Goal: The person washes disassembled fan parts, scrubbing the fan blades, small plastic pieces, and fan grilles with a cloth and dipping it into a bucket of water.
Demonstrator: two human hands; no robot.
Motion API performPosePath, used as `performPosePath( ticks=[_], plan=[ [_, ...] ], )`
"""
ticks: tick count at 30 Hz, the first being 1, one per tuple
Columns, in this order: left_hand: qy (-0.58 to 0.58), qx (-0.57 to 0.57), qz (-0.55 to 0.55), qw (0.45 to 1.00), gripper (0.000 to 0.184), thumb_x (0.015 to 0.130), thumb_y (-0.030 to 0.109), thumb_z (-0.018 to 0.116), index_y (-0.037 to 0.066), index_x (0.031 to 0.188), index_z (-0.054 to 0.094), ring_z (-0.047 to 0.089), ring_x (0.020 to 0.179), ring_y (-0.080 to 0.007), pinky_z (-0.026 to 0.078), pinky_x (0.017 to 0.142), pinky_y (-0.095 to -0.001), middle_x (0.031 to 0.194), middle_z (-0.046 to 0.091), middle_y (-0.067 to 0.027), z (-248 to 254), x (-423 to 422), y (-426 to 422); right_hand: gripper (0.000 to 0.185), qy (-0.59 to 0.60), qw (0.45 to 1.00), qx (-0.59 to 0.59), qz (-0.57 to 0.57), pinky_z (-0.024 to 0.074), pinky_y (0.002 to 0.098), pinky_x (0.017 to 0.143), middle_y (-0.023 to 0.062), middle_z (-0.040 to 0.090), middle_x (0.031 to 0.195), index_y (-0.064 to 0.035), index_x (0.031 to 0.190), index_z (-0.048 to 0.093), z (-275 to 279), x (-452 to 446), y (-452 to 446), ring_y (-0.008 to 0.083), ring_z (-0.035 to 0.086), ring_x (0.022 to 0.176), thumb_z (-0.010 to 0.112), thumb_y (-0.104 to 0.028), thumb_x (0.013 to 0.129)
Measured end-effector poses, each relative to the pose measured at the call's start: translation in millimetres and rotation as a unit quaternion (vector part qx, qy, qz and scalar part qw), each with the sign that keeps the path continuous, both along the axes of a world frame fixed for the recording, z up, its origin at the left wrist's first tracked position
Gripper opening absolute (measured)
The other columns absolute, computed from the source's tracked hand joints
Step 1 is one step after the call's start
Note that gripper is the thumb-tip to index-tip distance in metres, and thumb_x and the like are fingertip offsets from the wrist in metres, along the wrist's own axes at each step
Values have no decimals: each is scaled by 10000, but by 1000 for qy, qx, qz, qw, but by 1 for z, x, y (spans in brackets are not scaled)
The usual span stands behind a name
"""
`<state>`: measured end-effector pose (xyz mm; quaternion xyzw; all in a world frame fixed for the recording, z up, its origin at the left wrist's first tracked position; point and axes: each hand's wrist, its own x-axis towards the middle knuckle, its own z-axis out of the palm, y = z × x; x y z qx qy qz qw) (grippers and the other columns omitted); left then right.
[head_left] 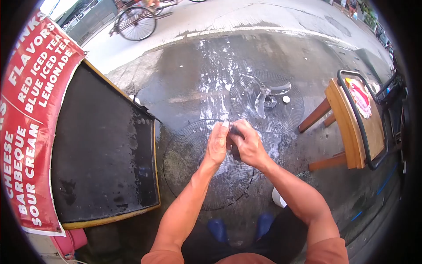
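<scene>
- Around everything I saw the wet ground, and white suds made a streak over it.
- On the left side stood the black panel, well apart from the hands.
- The nearer wire guard lay flat on the ground, under the hands; the farther wire guard lay ahead and to the right.
- The clear fan blade rested on this farther guard.
- The right hand, as I could observe, was curled around a dark piece. The left hand was close against it, but I could not tell whether its fingers also grasped.
- This dark piece was between the two hands, partly hidden, its lower part showing beside the right fingers, above the nearer guard.
- The small white cap lay beside the blade.
</scene>
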<state>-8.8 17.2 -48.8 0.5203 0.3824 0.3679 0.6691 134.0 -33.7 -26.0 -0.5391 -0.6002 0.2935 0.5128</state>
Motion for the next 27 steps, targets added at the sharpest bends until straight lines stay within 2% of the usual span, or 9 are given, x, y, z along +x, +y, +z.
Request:
performPosePath(
  ticks=[5, 8, 11, 12, 14, 17, 19, 24, 27],
  plan=[
    [54, 121, 84, 988, 404, 982, 255, 356, 14, 992, 679, 594, 821, -193, 451, 777, -324, 935, 692, -76, -21, 3, 5, 225, -37, 998, -29, -38, 514, 375, 848, 150, 647, 1042, 9, 1171, 639, -13, -28, -7, 299, 661, 949, 578, -39, 960],
    [33, 173, 67, 982, 377, 950, 206, 351, -19, 984, 652, 648, 932, -252, 478, 875, -332, 1004, 704, -130, -6, 6, -3, 211, 464, 831, -307, -22, 530, 347, 834, 89, 688, 957, 30, 1133, 656, -11, -31, 6, 204, 669, 889, 564, -59, 967],
    [3, 255, 55, 965, 360, 905, 180, 362, -26, 998, 641, 654, 989, -260, 487, 930, -352, 1060, 698, -160, 0, 15, -6, 203, 579, 726, -368, -53, 509, 339, 827, 101, 686, 967, 30, 1090, 675, 0, -13, 4, 183, 653, 910, 570, -50, 936],
    [20, 265, 8, 964, 423, 805, 134, 388, -31, 1102, 639, 622, 1142, -267, 439, 1050, -363, 1187, 679, -174, 2, 13, -3, 196, 567, 750, -337, -44, 510, 340, 819, 96, 684, 964, 25, 1082, 675, -3, -10, 2, 180, 652, 912, 567, -53, 939],
    [-155, 88, -12, 984, 402, 893, 135, 391, -28, 1175, 627, 602, 1183, -270, 425, 1083, -378, 1257, 656, -166, -13, 19, 0, 181, 533, 797, -283, -24, 512, 341, 802, 84, 680, 957, 15, 1066, 674, -11, -4, 1, 173, 649, 915, 561, -57, 944],
    [-269, -104, -6, 958, 473, 1087, 355, 377, -25, 1219, 626, 606, 1176, -246, 446, 1069, -385, 1269, 651, -161, 10, 19, 0, 181, 135, 986, -95, 15, 508, 365, 933, 120, 692, 1133, -6, 1109, 669, -8, 1, 0, 259, 656, 1108, 603, -15, 941],
    [-203, -138, 15, 969, 401, 1068, 333, 446, 3, 1147, 660, 641, 1061, -216, 498, 987, -387, 1115, 689, -128, 5, 16, 5, 259, -56, 997, 42, 24, 495, 370, 989, 181, 670, 1182, 4, 1181, 657, -4, -5, -6, 332, 631, 1177, 634, 1, 923],
    [-242, -258, 108, 929, 314, 1042, 283, 506, 25, 1083, 680, 648, 1008, -218, 532, 921, -394, 1037, 696, -97, -16, 9, 6, 211, 203, 963, -177, -1, 515, 309, 891, 62, 710, 1024, 29, 1112, 669, 3, -5, 1, 142, 653, 949, 587, -89, 958],
    [-295, -280, 96, 909, 312, 1049, 286, 500, 33, 1094, 677, 625, 1065, -222, 508, 997, -407, 1054, 679, -83, 6, 5, 3, 266, 298, 945, -124, -52, 529, 364, 871, 135, 714, 1029, 45, 1170, 632, 9, 10, 9, 223, 676, 966, 545, -114, 976]
  ],
)
